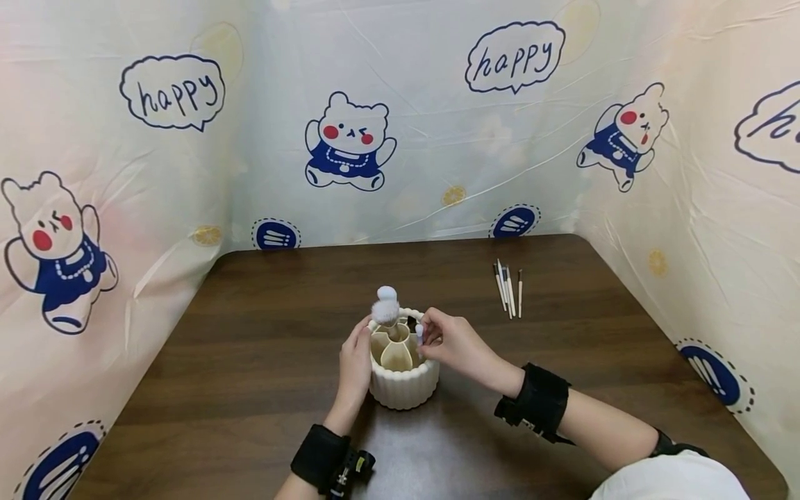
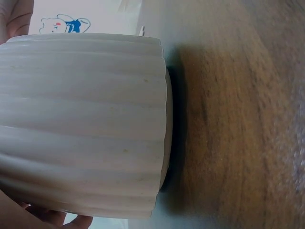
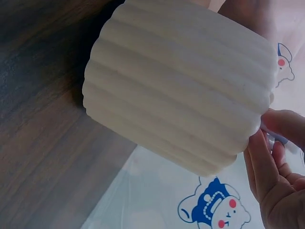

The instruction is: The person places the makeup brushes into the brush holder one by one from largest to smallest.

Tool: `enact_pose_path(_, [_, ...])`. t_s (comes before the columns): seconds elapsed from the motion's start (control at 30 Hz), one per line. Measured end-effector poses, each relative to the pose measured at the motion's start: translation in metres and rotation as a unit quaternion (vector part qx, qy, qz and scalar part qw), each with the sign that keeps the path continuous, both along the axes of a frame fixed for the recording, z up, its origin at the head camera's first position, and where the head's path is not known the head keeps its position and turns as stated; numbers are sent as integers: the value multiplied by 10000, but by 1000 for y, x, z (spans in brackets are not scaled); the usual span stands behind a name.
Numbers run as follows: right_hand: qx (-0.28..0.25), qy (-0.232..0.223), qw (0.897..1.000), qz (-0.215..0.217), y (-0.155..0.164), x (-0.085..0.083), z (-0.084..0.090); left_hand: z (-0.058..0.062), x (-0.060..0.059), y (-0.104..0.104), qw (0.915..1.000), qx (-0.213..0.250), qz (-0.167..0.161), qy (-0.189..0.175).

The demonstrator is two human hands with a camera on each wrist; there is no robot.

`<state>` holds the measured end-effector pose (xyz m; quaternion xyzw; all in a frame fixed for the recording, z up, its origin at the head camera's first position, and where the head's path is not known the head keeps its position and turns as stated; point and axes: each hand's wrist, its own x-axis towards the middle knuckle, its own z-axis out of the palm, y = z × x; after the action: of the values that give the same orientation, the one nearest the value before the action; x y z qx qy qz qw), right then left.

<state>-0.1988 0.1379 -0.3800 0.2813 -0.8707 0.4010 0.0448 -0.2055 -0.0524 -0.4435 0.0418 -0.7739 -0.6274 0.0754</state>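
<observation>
On the bench point(image 1: 250, 389), the holder point(image 1: 405, 390) is gripped at left by fingers of the left hand point(image 1: 355, 361); at its right rim, a small brush point(image 1: 419, 330) is pinched by those of the right hand point(image 1: 455, 342).

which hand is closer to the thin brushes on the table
Right. The right hand is left of the thin brushes and nearer the person; the left hand is farther left, across the holder.

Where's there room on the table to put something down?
The table is bare between its left edge and the left hand, and between the thin brushes and its right edge. It's crowded around the pot, with the right hand there too.
</observation>
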Motion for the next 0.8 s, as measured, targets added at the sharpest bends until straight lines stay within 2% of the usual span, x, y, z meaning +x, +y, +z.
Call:
enact_pose_path(0.13, [-29,-89,10000,-34,2,2,1,0,0,0,10000,-4,-17,29])
enact_pose_path(0.27, [-165,-297,9991,-248,6,5,3,0,0,-1,10000,-20,8,84])
enact_pose_path(0.5, [-795,-569,9888,-1124,8,5,0,0,1,-1,9999,-56,47,96])
enact_pose_path(0.6, [-955,-994,9827,-1235,9,7,-5,1,1,-2,9999,-69,15,94])
enact_pose_path(0.8, [-606,-2311,9655,-1038,8,18,-9,3,0,-4,9999,-70,-56,144])
